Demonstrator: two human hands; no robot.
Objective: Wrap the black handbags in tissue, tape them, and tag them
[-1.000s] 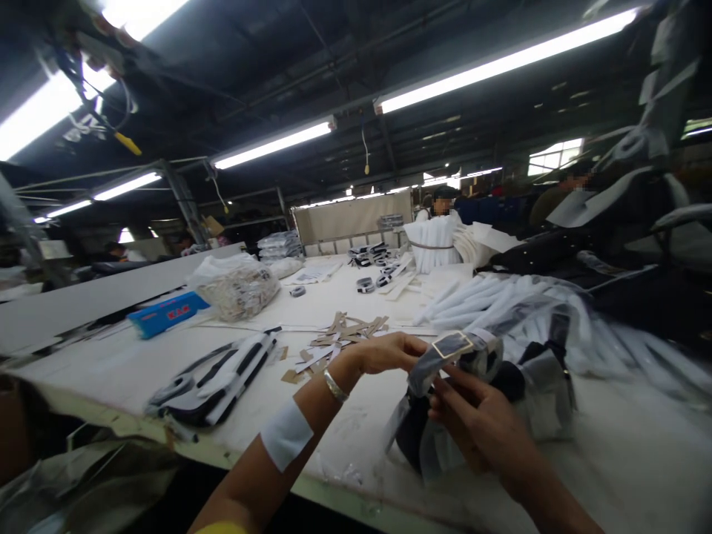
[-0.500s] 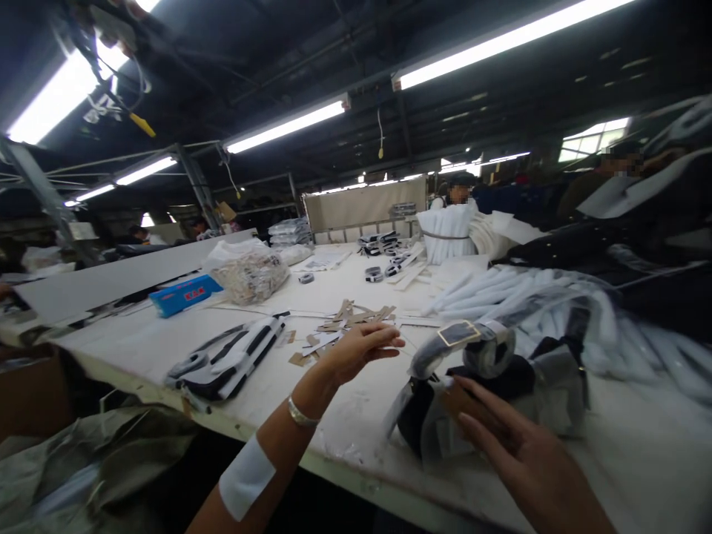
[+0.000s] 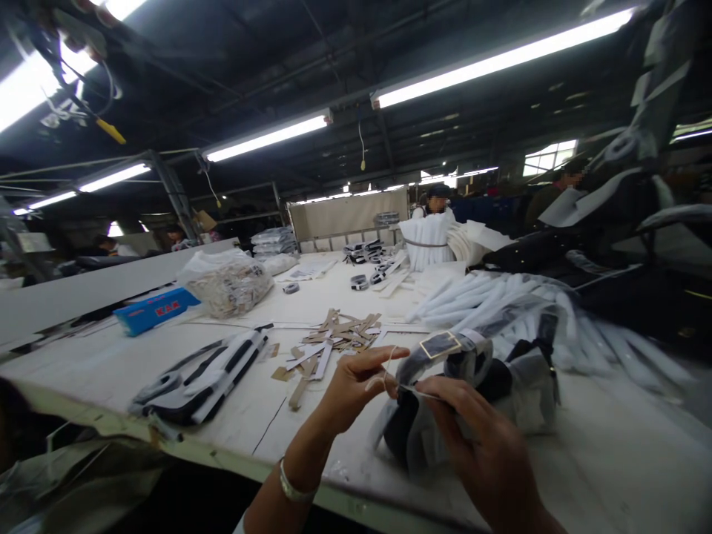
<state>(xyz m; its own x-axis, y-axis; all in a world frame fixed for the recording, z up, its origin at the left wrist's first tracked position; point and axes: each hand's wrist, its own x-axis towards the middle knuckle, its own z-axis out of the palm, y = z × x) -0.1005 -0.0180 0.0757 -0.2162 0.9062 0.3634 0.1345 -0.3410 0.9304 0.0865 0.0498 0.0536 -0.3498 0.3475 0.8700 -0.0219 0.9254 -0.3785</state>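
Note:
On the table in front of me stands a black item wrapped in clear plastic (image 3: pixel 523 400), probably a bag. Its arched handle, also wrapped, carries a gold-coloured rectangular frame (image 3: pixel 440 345). Close to the handle's left end, my left hand (image 3: pixel 348 389) holds a thin pale cord (image 3: pixel 391 362) that loops over the fingers. My right hand (image 3: pixel 478 437) pinches what looks like the same cord, just right of the left fingertips. Both hands are almost together, and the cord's lower part is partly hidden by the fingers.
Cardboard strips (image 3: pixel 342 334) lie scattered behind my left hand. Another wrapped black-and-white item (image 3: pixel 205 378) is at left, near a blue box (image 3: pixel 156 310) and a filled plastic bag (image 3: pixel 228 282). White foam tubes (image 3: pixel 500 300) spread at right. A co-worker (image 3: pixel 438 200) is beyond.
My left hand has come over to the handle and now holds cord. The brown piece in my right hand no longer shows; its fingers pinch cord. The view has shifted right.

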